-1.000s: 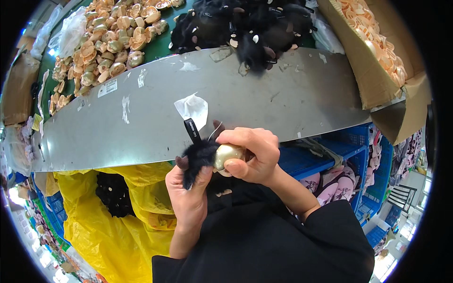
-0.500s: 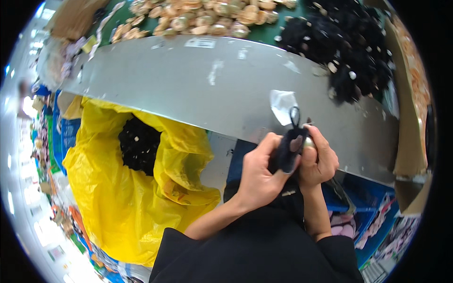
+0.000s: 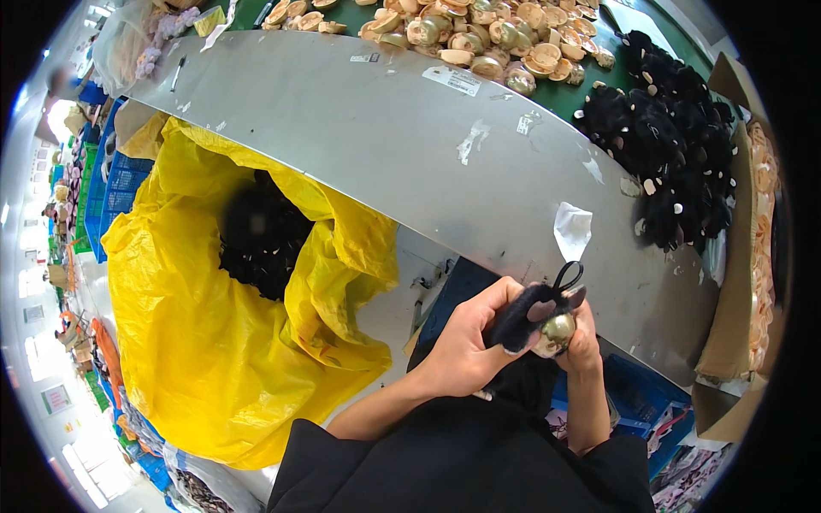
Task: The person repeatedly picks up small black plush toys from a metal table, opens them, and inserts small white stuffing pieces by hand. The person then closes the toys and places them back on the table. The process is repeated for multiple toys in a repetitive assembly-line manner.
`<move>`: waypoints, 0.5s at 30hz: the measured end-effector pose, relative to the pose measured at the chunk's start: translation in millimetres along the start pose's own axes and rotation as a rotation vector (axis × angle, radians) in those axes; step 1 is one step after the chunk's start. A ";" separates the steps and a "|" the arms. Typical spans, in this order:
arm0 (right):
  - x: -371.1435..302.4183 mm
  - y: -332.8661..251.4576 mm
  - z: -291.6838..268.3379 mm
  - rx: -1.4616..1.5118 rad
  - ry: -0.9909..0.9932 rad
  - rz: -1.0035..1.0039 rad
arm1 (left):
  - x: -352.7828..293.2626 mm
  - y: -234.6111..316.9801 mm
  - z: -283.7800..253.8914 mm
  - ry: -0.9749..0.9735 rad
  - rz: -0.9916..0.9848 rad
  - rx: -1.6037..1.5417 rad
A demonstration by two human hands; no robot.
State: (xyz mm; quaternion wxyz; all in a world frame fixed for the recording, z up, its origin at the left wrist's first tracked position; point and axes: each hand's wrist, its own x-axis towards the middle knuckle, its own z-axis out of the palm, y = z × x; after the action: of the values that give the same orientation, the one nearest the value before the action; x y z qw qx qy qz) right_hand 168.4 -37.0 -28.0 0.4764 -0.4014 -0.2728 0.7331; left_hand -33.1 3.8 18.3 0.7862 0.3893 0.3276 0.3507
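Note:
Both hands hold a small black plush toy (image 3: pixel 515 318) with greyish-brown ears and a black cord loop on top, low over the table's near edge. My left hand (image 3: pixel 462 349) is closed round the toy's body, thumb near its lower side. My right hand (image 3: pixel 584 344) grips the toy's other side, its fingers partly hidden behind it. A shiny gold rounded shell piece (image 3: pixel 558 333) sits at the toy's front between my hands; whether it is fixed there I cannot tell. Just beyond the loop, a white paper piece (image 3: pixel 572 231) lies on the metal table (image 3: pixel 359 128).
Beige and gold shell pieces (image 3: pixel 543 60) are heaped at the far side. Black plush pieces (image 3: pixel 671 145) are piled at the far right, beside a cardboard box (image 3: pixel 723 316). A yellow bag (image 3: pixel 188 342) holding black plush (image 3: pixel 265 231) stands at left. Blue crates (image 3: pixel 629 393) sit below right.
The toy has turned, so the gold shell piece now shows more fully at its front. Both hands keep their hold, slightly lower in view. The whole view has shifted.

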 end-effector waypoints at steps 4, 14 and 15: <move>4.6 5.4 5.0 0.177 -0.130 0.099 | -4.3 4.1 -4.1 -0.006 0.053 -0.021; -8.2 -23.3 45.6 -0.046 -0.041 -0.241 | -7.2 25.7 -8.8 -0.036 0.069 0.121; -8.5 -41.5 48.7 -0.557 -0.022 -0.415 | 0.3 20.8 -13.2 -0.051 0.200 0.253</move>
State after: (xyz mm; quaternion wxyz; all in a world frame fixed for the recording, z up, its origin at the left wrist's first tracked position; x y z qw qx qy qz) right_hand 148.9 -29.2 33.0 0.4844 -0.4440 -0.5434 0.5225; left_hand -49.6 18.5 29.4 0.7000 0.5249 0.3085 0.3732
